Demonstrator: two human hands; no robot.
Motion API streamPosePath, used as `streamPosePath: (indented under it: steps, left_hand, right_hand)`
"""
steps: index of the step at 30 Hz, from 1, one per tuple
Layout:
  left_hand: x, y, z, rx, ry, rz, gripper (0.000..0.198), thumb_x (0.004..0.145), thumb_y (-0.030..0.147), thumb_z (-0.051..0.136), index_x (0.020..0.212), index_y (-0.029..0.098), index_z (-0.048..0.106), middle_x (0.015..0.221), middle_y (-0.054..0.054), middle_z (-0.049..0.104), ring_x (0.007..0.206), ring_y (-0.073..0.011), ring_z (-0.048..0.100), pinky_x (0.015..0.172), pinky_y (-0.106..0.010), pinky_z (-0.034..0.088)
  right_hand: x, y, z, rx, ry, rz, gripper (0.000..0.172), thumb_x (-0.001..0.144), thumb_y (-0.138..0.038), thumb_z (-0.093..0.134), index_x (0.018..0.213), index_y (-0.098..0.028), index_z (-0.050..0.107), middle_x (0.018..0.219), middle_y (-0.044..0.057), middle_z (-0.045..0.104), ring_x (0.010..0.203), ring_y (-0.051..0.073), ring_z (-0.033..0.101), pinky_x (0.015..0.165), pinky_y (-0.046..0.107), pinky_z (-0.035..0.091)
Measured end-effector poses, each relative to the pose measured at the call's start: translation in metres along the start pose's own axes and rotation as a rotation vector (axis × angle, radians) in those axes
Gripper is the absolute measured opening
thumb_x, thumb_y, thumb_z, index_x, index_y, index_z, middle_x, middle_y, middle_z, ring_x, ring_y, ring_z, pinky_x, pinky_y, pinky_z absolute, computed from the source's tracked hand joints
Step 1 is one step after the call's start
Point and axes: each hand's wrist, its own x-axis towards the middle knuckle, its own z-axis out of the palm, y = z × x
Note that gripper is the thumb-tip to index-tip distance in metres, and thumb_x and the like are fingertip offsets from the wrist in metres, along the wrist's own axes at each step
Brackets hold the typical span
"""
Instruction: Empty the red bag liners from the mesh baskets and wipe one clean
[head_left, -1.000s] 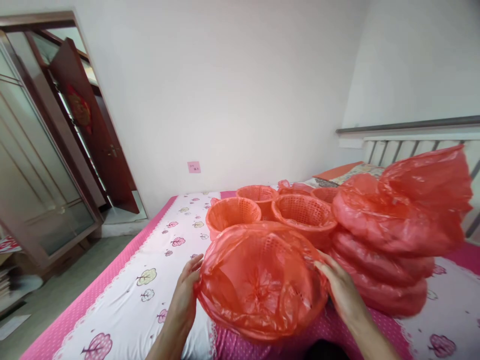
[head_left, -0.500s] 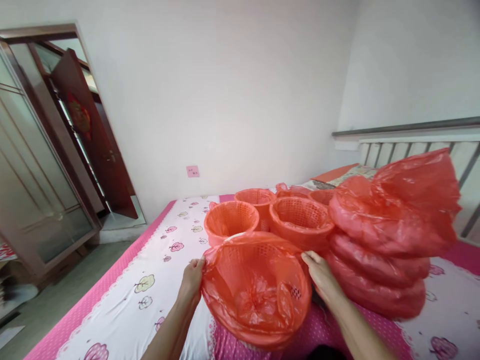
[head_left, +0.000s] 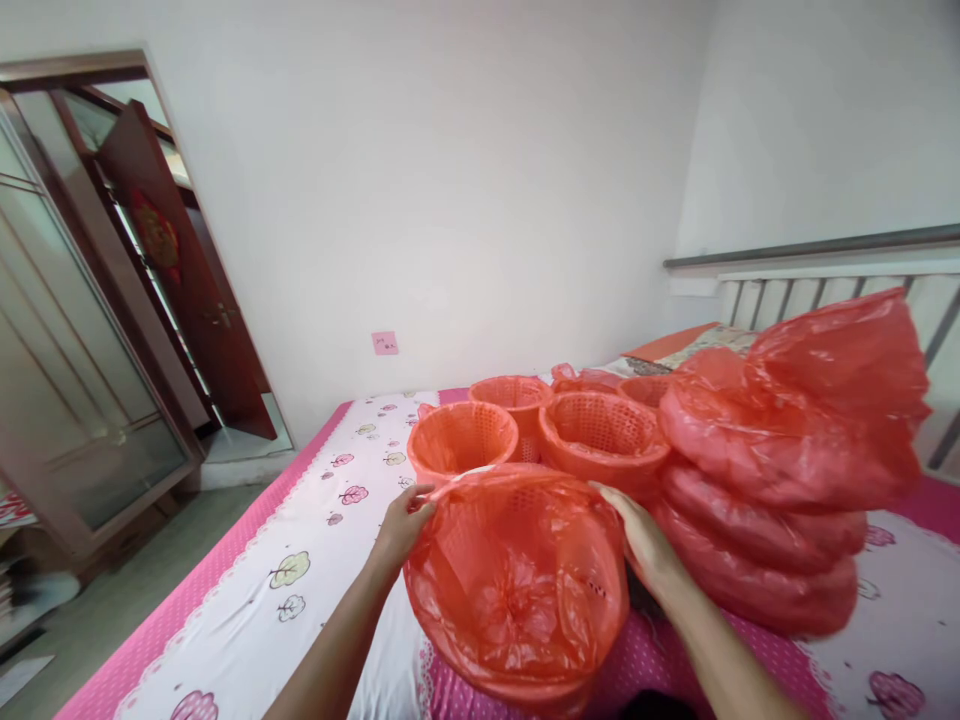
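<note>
A red mesh plastic basket [head_left: 525, 500] stands tilted in front of me. It is lined with a thin red plastic bag [head_left: 517, 600], whose edge is folded over the rim and bunches at the bottom inside. At the rim's left side, my left hand [head_left: 405, 520] is closed on the bag's edge, thumb and fingers close together. My right hand [head_left: 641, 535] grips the right side of the bagged rim; its fingers lie along the edge and its thumb is partly hidden.
Several more red baskets [head_left: 600, 425] stand behind. To the right is a stack of bag-covered baskets [head_left: 780, 520], loose plastic flaring from its top. All rest on a bed with a tree-patterned sheet [head_left: 300, 620]. A radiator [head_left: 832, 295] is at the right wall; a door [head_left: 187, 270] stands ajar at left.
Both hands have shifted inward and slightly up along the rim, from pinching the bag's edge at the sides to lying around it. The bag sits tighter against the basket.
</note>
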Motion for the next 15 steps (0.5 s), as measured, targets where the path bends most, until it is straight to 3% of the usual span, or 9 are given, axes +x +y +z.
streamPosePath:
  steps: [2,4,5,8,11,15]
  left_hand:
    - [0.005,0.008,0.006,0.100,0.002,0.067,0.040,0.067,0.035,0.073,0.103,0.019,0.077,0.097,-0.007,0.075,0.093,-0.0263,0.066,0.090,-0.040,0.045]
    - [0.008,0.013,0.013,0.174,0.021,0.135,0.011,0.073,0.030,0.070,0.081,0.023,0.073,0.087,-0.003,0.071,0.088,-0.0230,0.061,0.089,-0.038,0.040]
    - [0.008,0.015,0.017,0.199,0.034,0.160,0.007,0.076,0.028,0.067,0.071,0.024,0.067,0.079,-0.001,0.067,0.083,-0.0213,0.057,0.086,-0.037,0.037]
    - [0.010,0.016,0.023,0.214,0.074,0.174,0.022,0.083,0.024,0.061,0.062,0.025,0.053,0.065,0.004,0.054,0.072,-0.0181,0.047,0.077,-0.035,0.031]
    - [0.013,0.010,0.024,0.142,0.057,0.089,0.019,0.081,0.018,0.058,0.063,0.024,0.053,0.063,0.005,0.053,0.066,-0.0159,0.048,0.070,-0.033,0.032]
    - [0.013,0.004,0.020,-0.045,-0.070,-0.122,0.019,0.078,0.022,0.060,0.060,0.024,0.055,0.052,0.005,0.055,0.052,-0.0145,0.050,0.061,-0.031,0.038]
  right_hand:
    - [0.006,-0.013,0.004,-0.099,-0.062,-0.043,0.050,0.070,-0.059,0.074,0.108,-0.027,0.079,0.119,0.007,0.082,0.111,0.031,0.073,0.097,0.042,0.056]
    - [0.010,-0.022,0.010,-0.198,-0.096,-0.093,0.040,0.067,-0.055,0.076,0.092,-0.024,0.079,0.097,0.006,0.082,0.095,0.030,0.071,0.089,0.041,0.054]
    - [0.010,-0.024,0.014,-0.233,-0.098,-0.117,0.035,0.067,-0.055,0.074,0.083,-0.024,0.077,0.087,0.005,0.079,0.088,0.028,0.068,0.085,0.040,0.052]
    - [0.011,-0.023,0.021,-0.286,-0.102,-0.152,0.032,0.072,-0.056,0.066,0.067,-0.025,0.067,0.070,0.002,0.068,0.076,0.024,0.061,0.074,0.037,0.046]
    - [0.008,-0.016,0.025,-0.288,-0.127,-0.138,0.035,0.073,-0.060,0.062,0.069,-0.025,0.066,0.073,0.003,0.070,0.077,0.025,0.062,0.074,0.038,0.048]
    - [0.007,-0.015,0.026,-0.279,-0.205,-0.118,0.038,0.076,-0.060,0.058,0.077,-0.025,0.072,0.090,0.007,0.079,0.092,0.029,0.068,0.086,0.041,0.053]
